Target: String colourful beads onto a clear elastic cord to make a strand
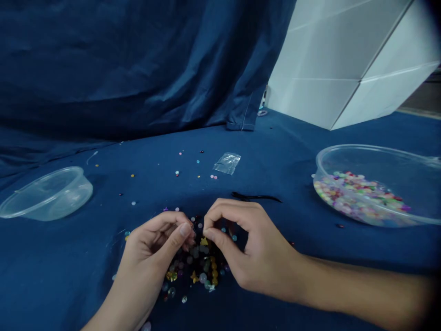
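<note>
My left hand (148, 262) and my right hand (244, 248) meet above a heap of mixed beads (198, 269) on the blue cloth. Their fingertips pinch close together over the heap, though the frame does not settle whether they hold something small. The heap has round clear, grey and amber beads, with gold star-shaped ones among them. Part of it lies hidden under my fingers. A thin black cord (257, 197) lies on the cloth just beyond my right hand.
A clear plastic bowl (375, 184) holding many pastel beads stands at right, and an upturned clear plastic tub (48, 194) lies at left. A small plastic bag (227, 163) and scattered beads sit on the blue cloth (86, 285). Dark blue drapery and a white panel rise behind.
</note>
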Motion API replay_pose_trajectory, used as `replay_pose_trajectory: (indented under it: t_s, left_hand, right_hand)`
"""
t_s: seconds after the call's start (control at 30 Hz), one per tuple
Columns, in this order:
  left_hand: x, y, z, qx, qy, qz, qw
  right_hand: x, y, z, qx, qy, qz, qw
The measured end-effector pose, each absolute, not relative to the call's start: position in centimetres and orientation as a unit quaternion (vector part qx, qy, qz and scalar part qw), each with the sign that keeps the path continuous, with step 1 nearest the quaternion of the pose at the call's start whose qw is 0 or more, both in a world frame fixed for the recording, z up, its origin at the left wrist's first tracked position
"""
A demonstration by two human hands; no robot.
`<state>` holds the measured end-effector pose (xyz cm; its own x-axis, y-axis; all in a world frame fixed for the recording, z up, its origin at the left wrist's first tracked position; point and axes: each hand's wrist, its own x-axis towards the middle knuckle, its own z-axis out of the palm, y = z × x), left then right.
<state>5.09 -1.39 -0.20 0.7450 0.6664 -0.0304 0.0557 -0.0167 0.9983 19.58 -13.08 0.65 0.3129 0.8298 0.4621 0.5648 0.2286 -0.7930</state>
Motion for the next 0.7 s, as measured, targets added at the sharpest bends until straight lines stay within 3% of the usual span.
replay_pose_trajectory:
  t_s: [0.17, 0.7]
  left_hand:
    - [5.32, -1.42, -0.25, 0.674, 0.270, 0.242, 0.644]
    - [5.33, -1.35, -0.43, 0.658, 0.286, 0.247, 0.651]
  right_hand:
    - [19.45, -13.10, 0.37, -0.637, -0.567, 0.132, 0.505]
    - [19.11, -12.56, -0.33, -0.629, -0.555, 0.146, 0.524]
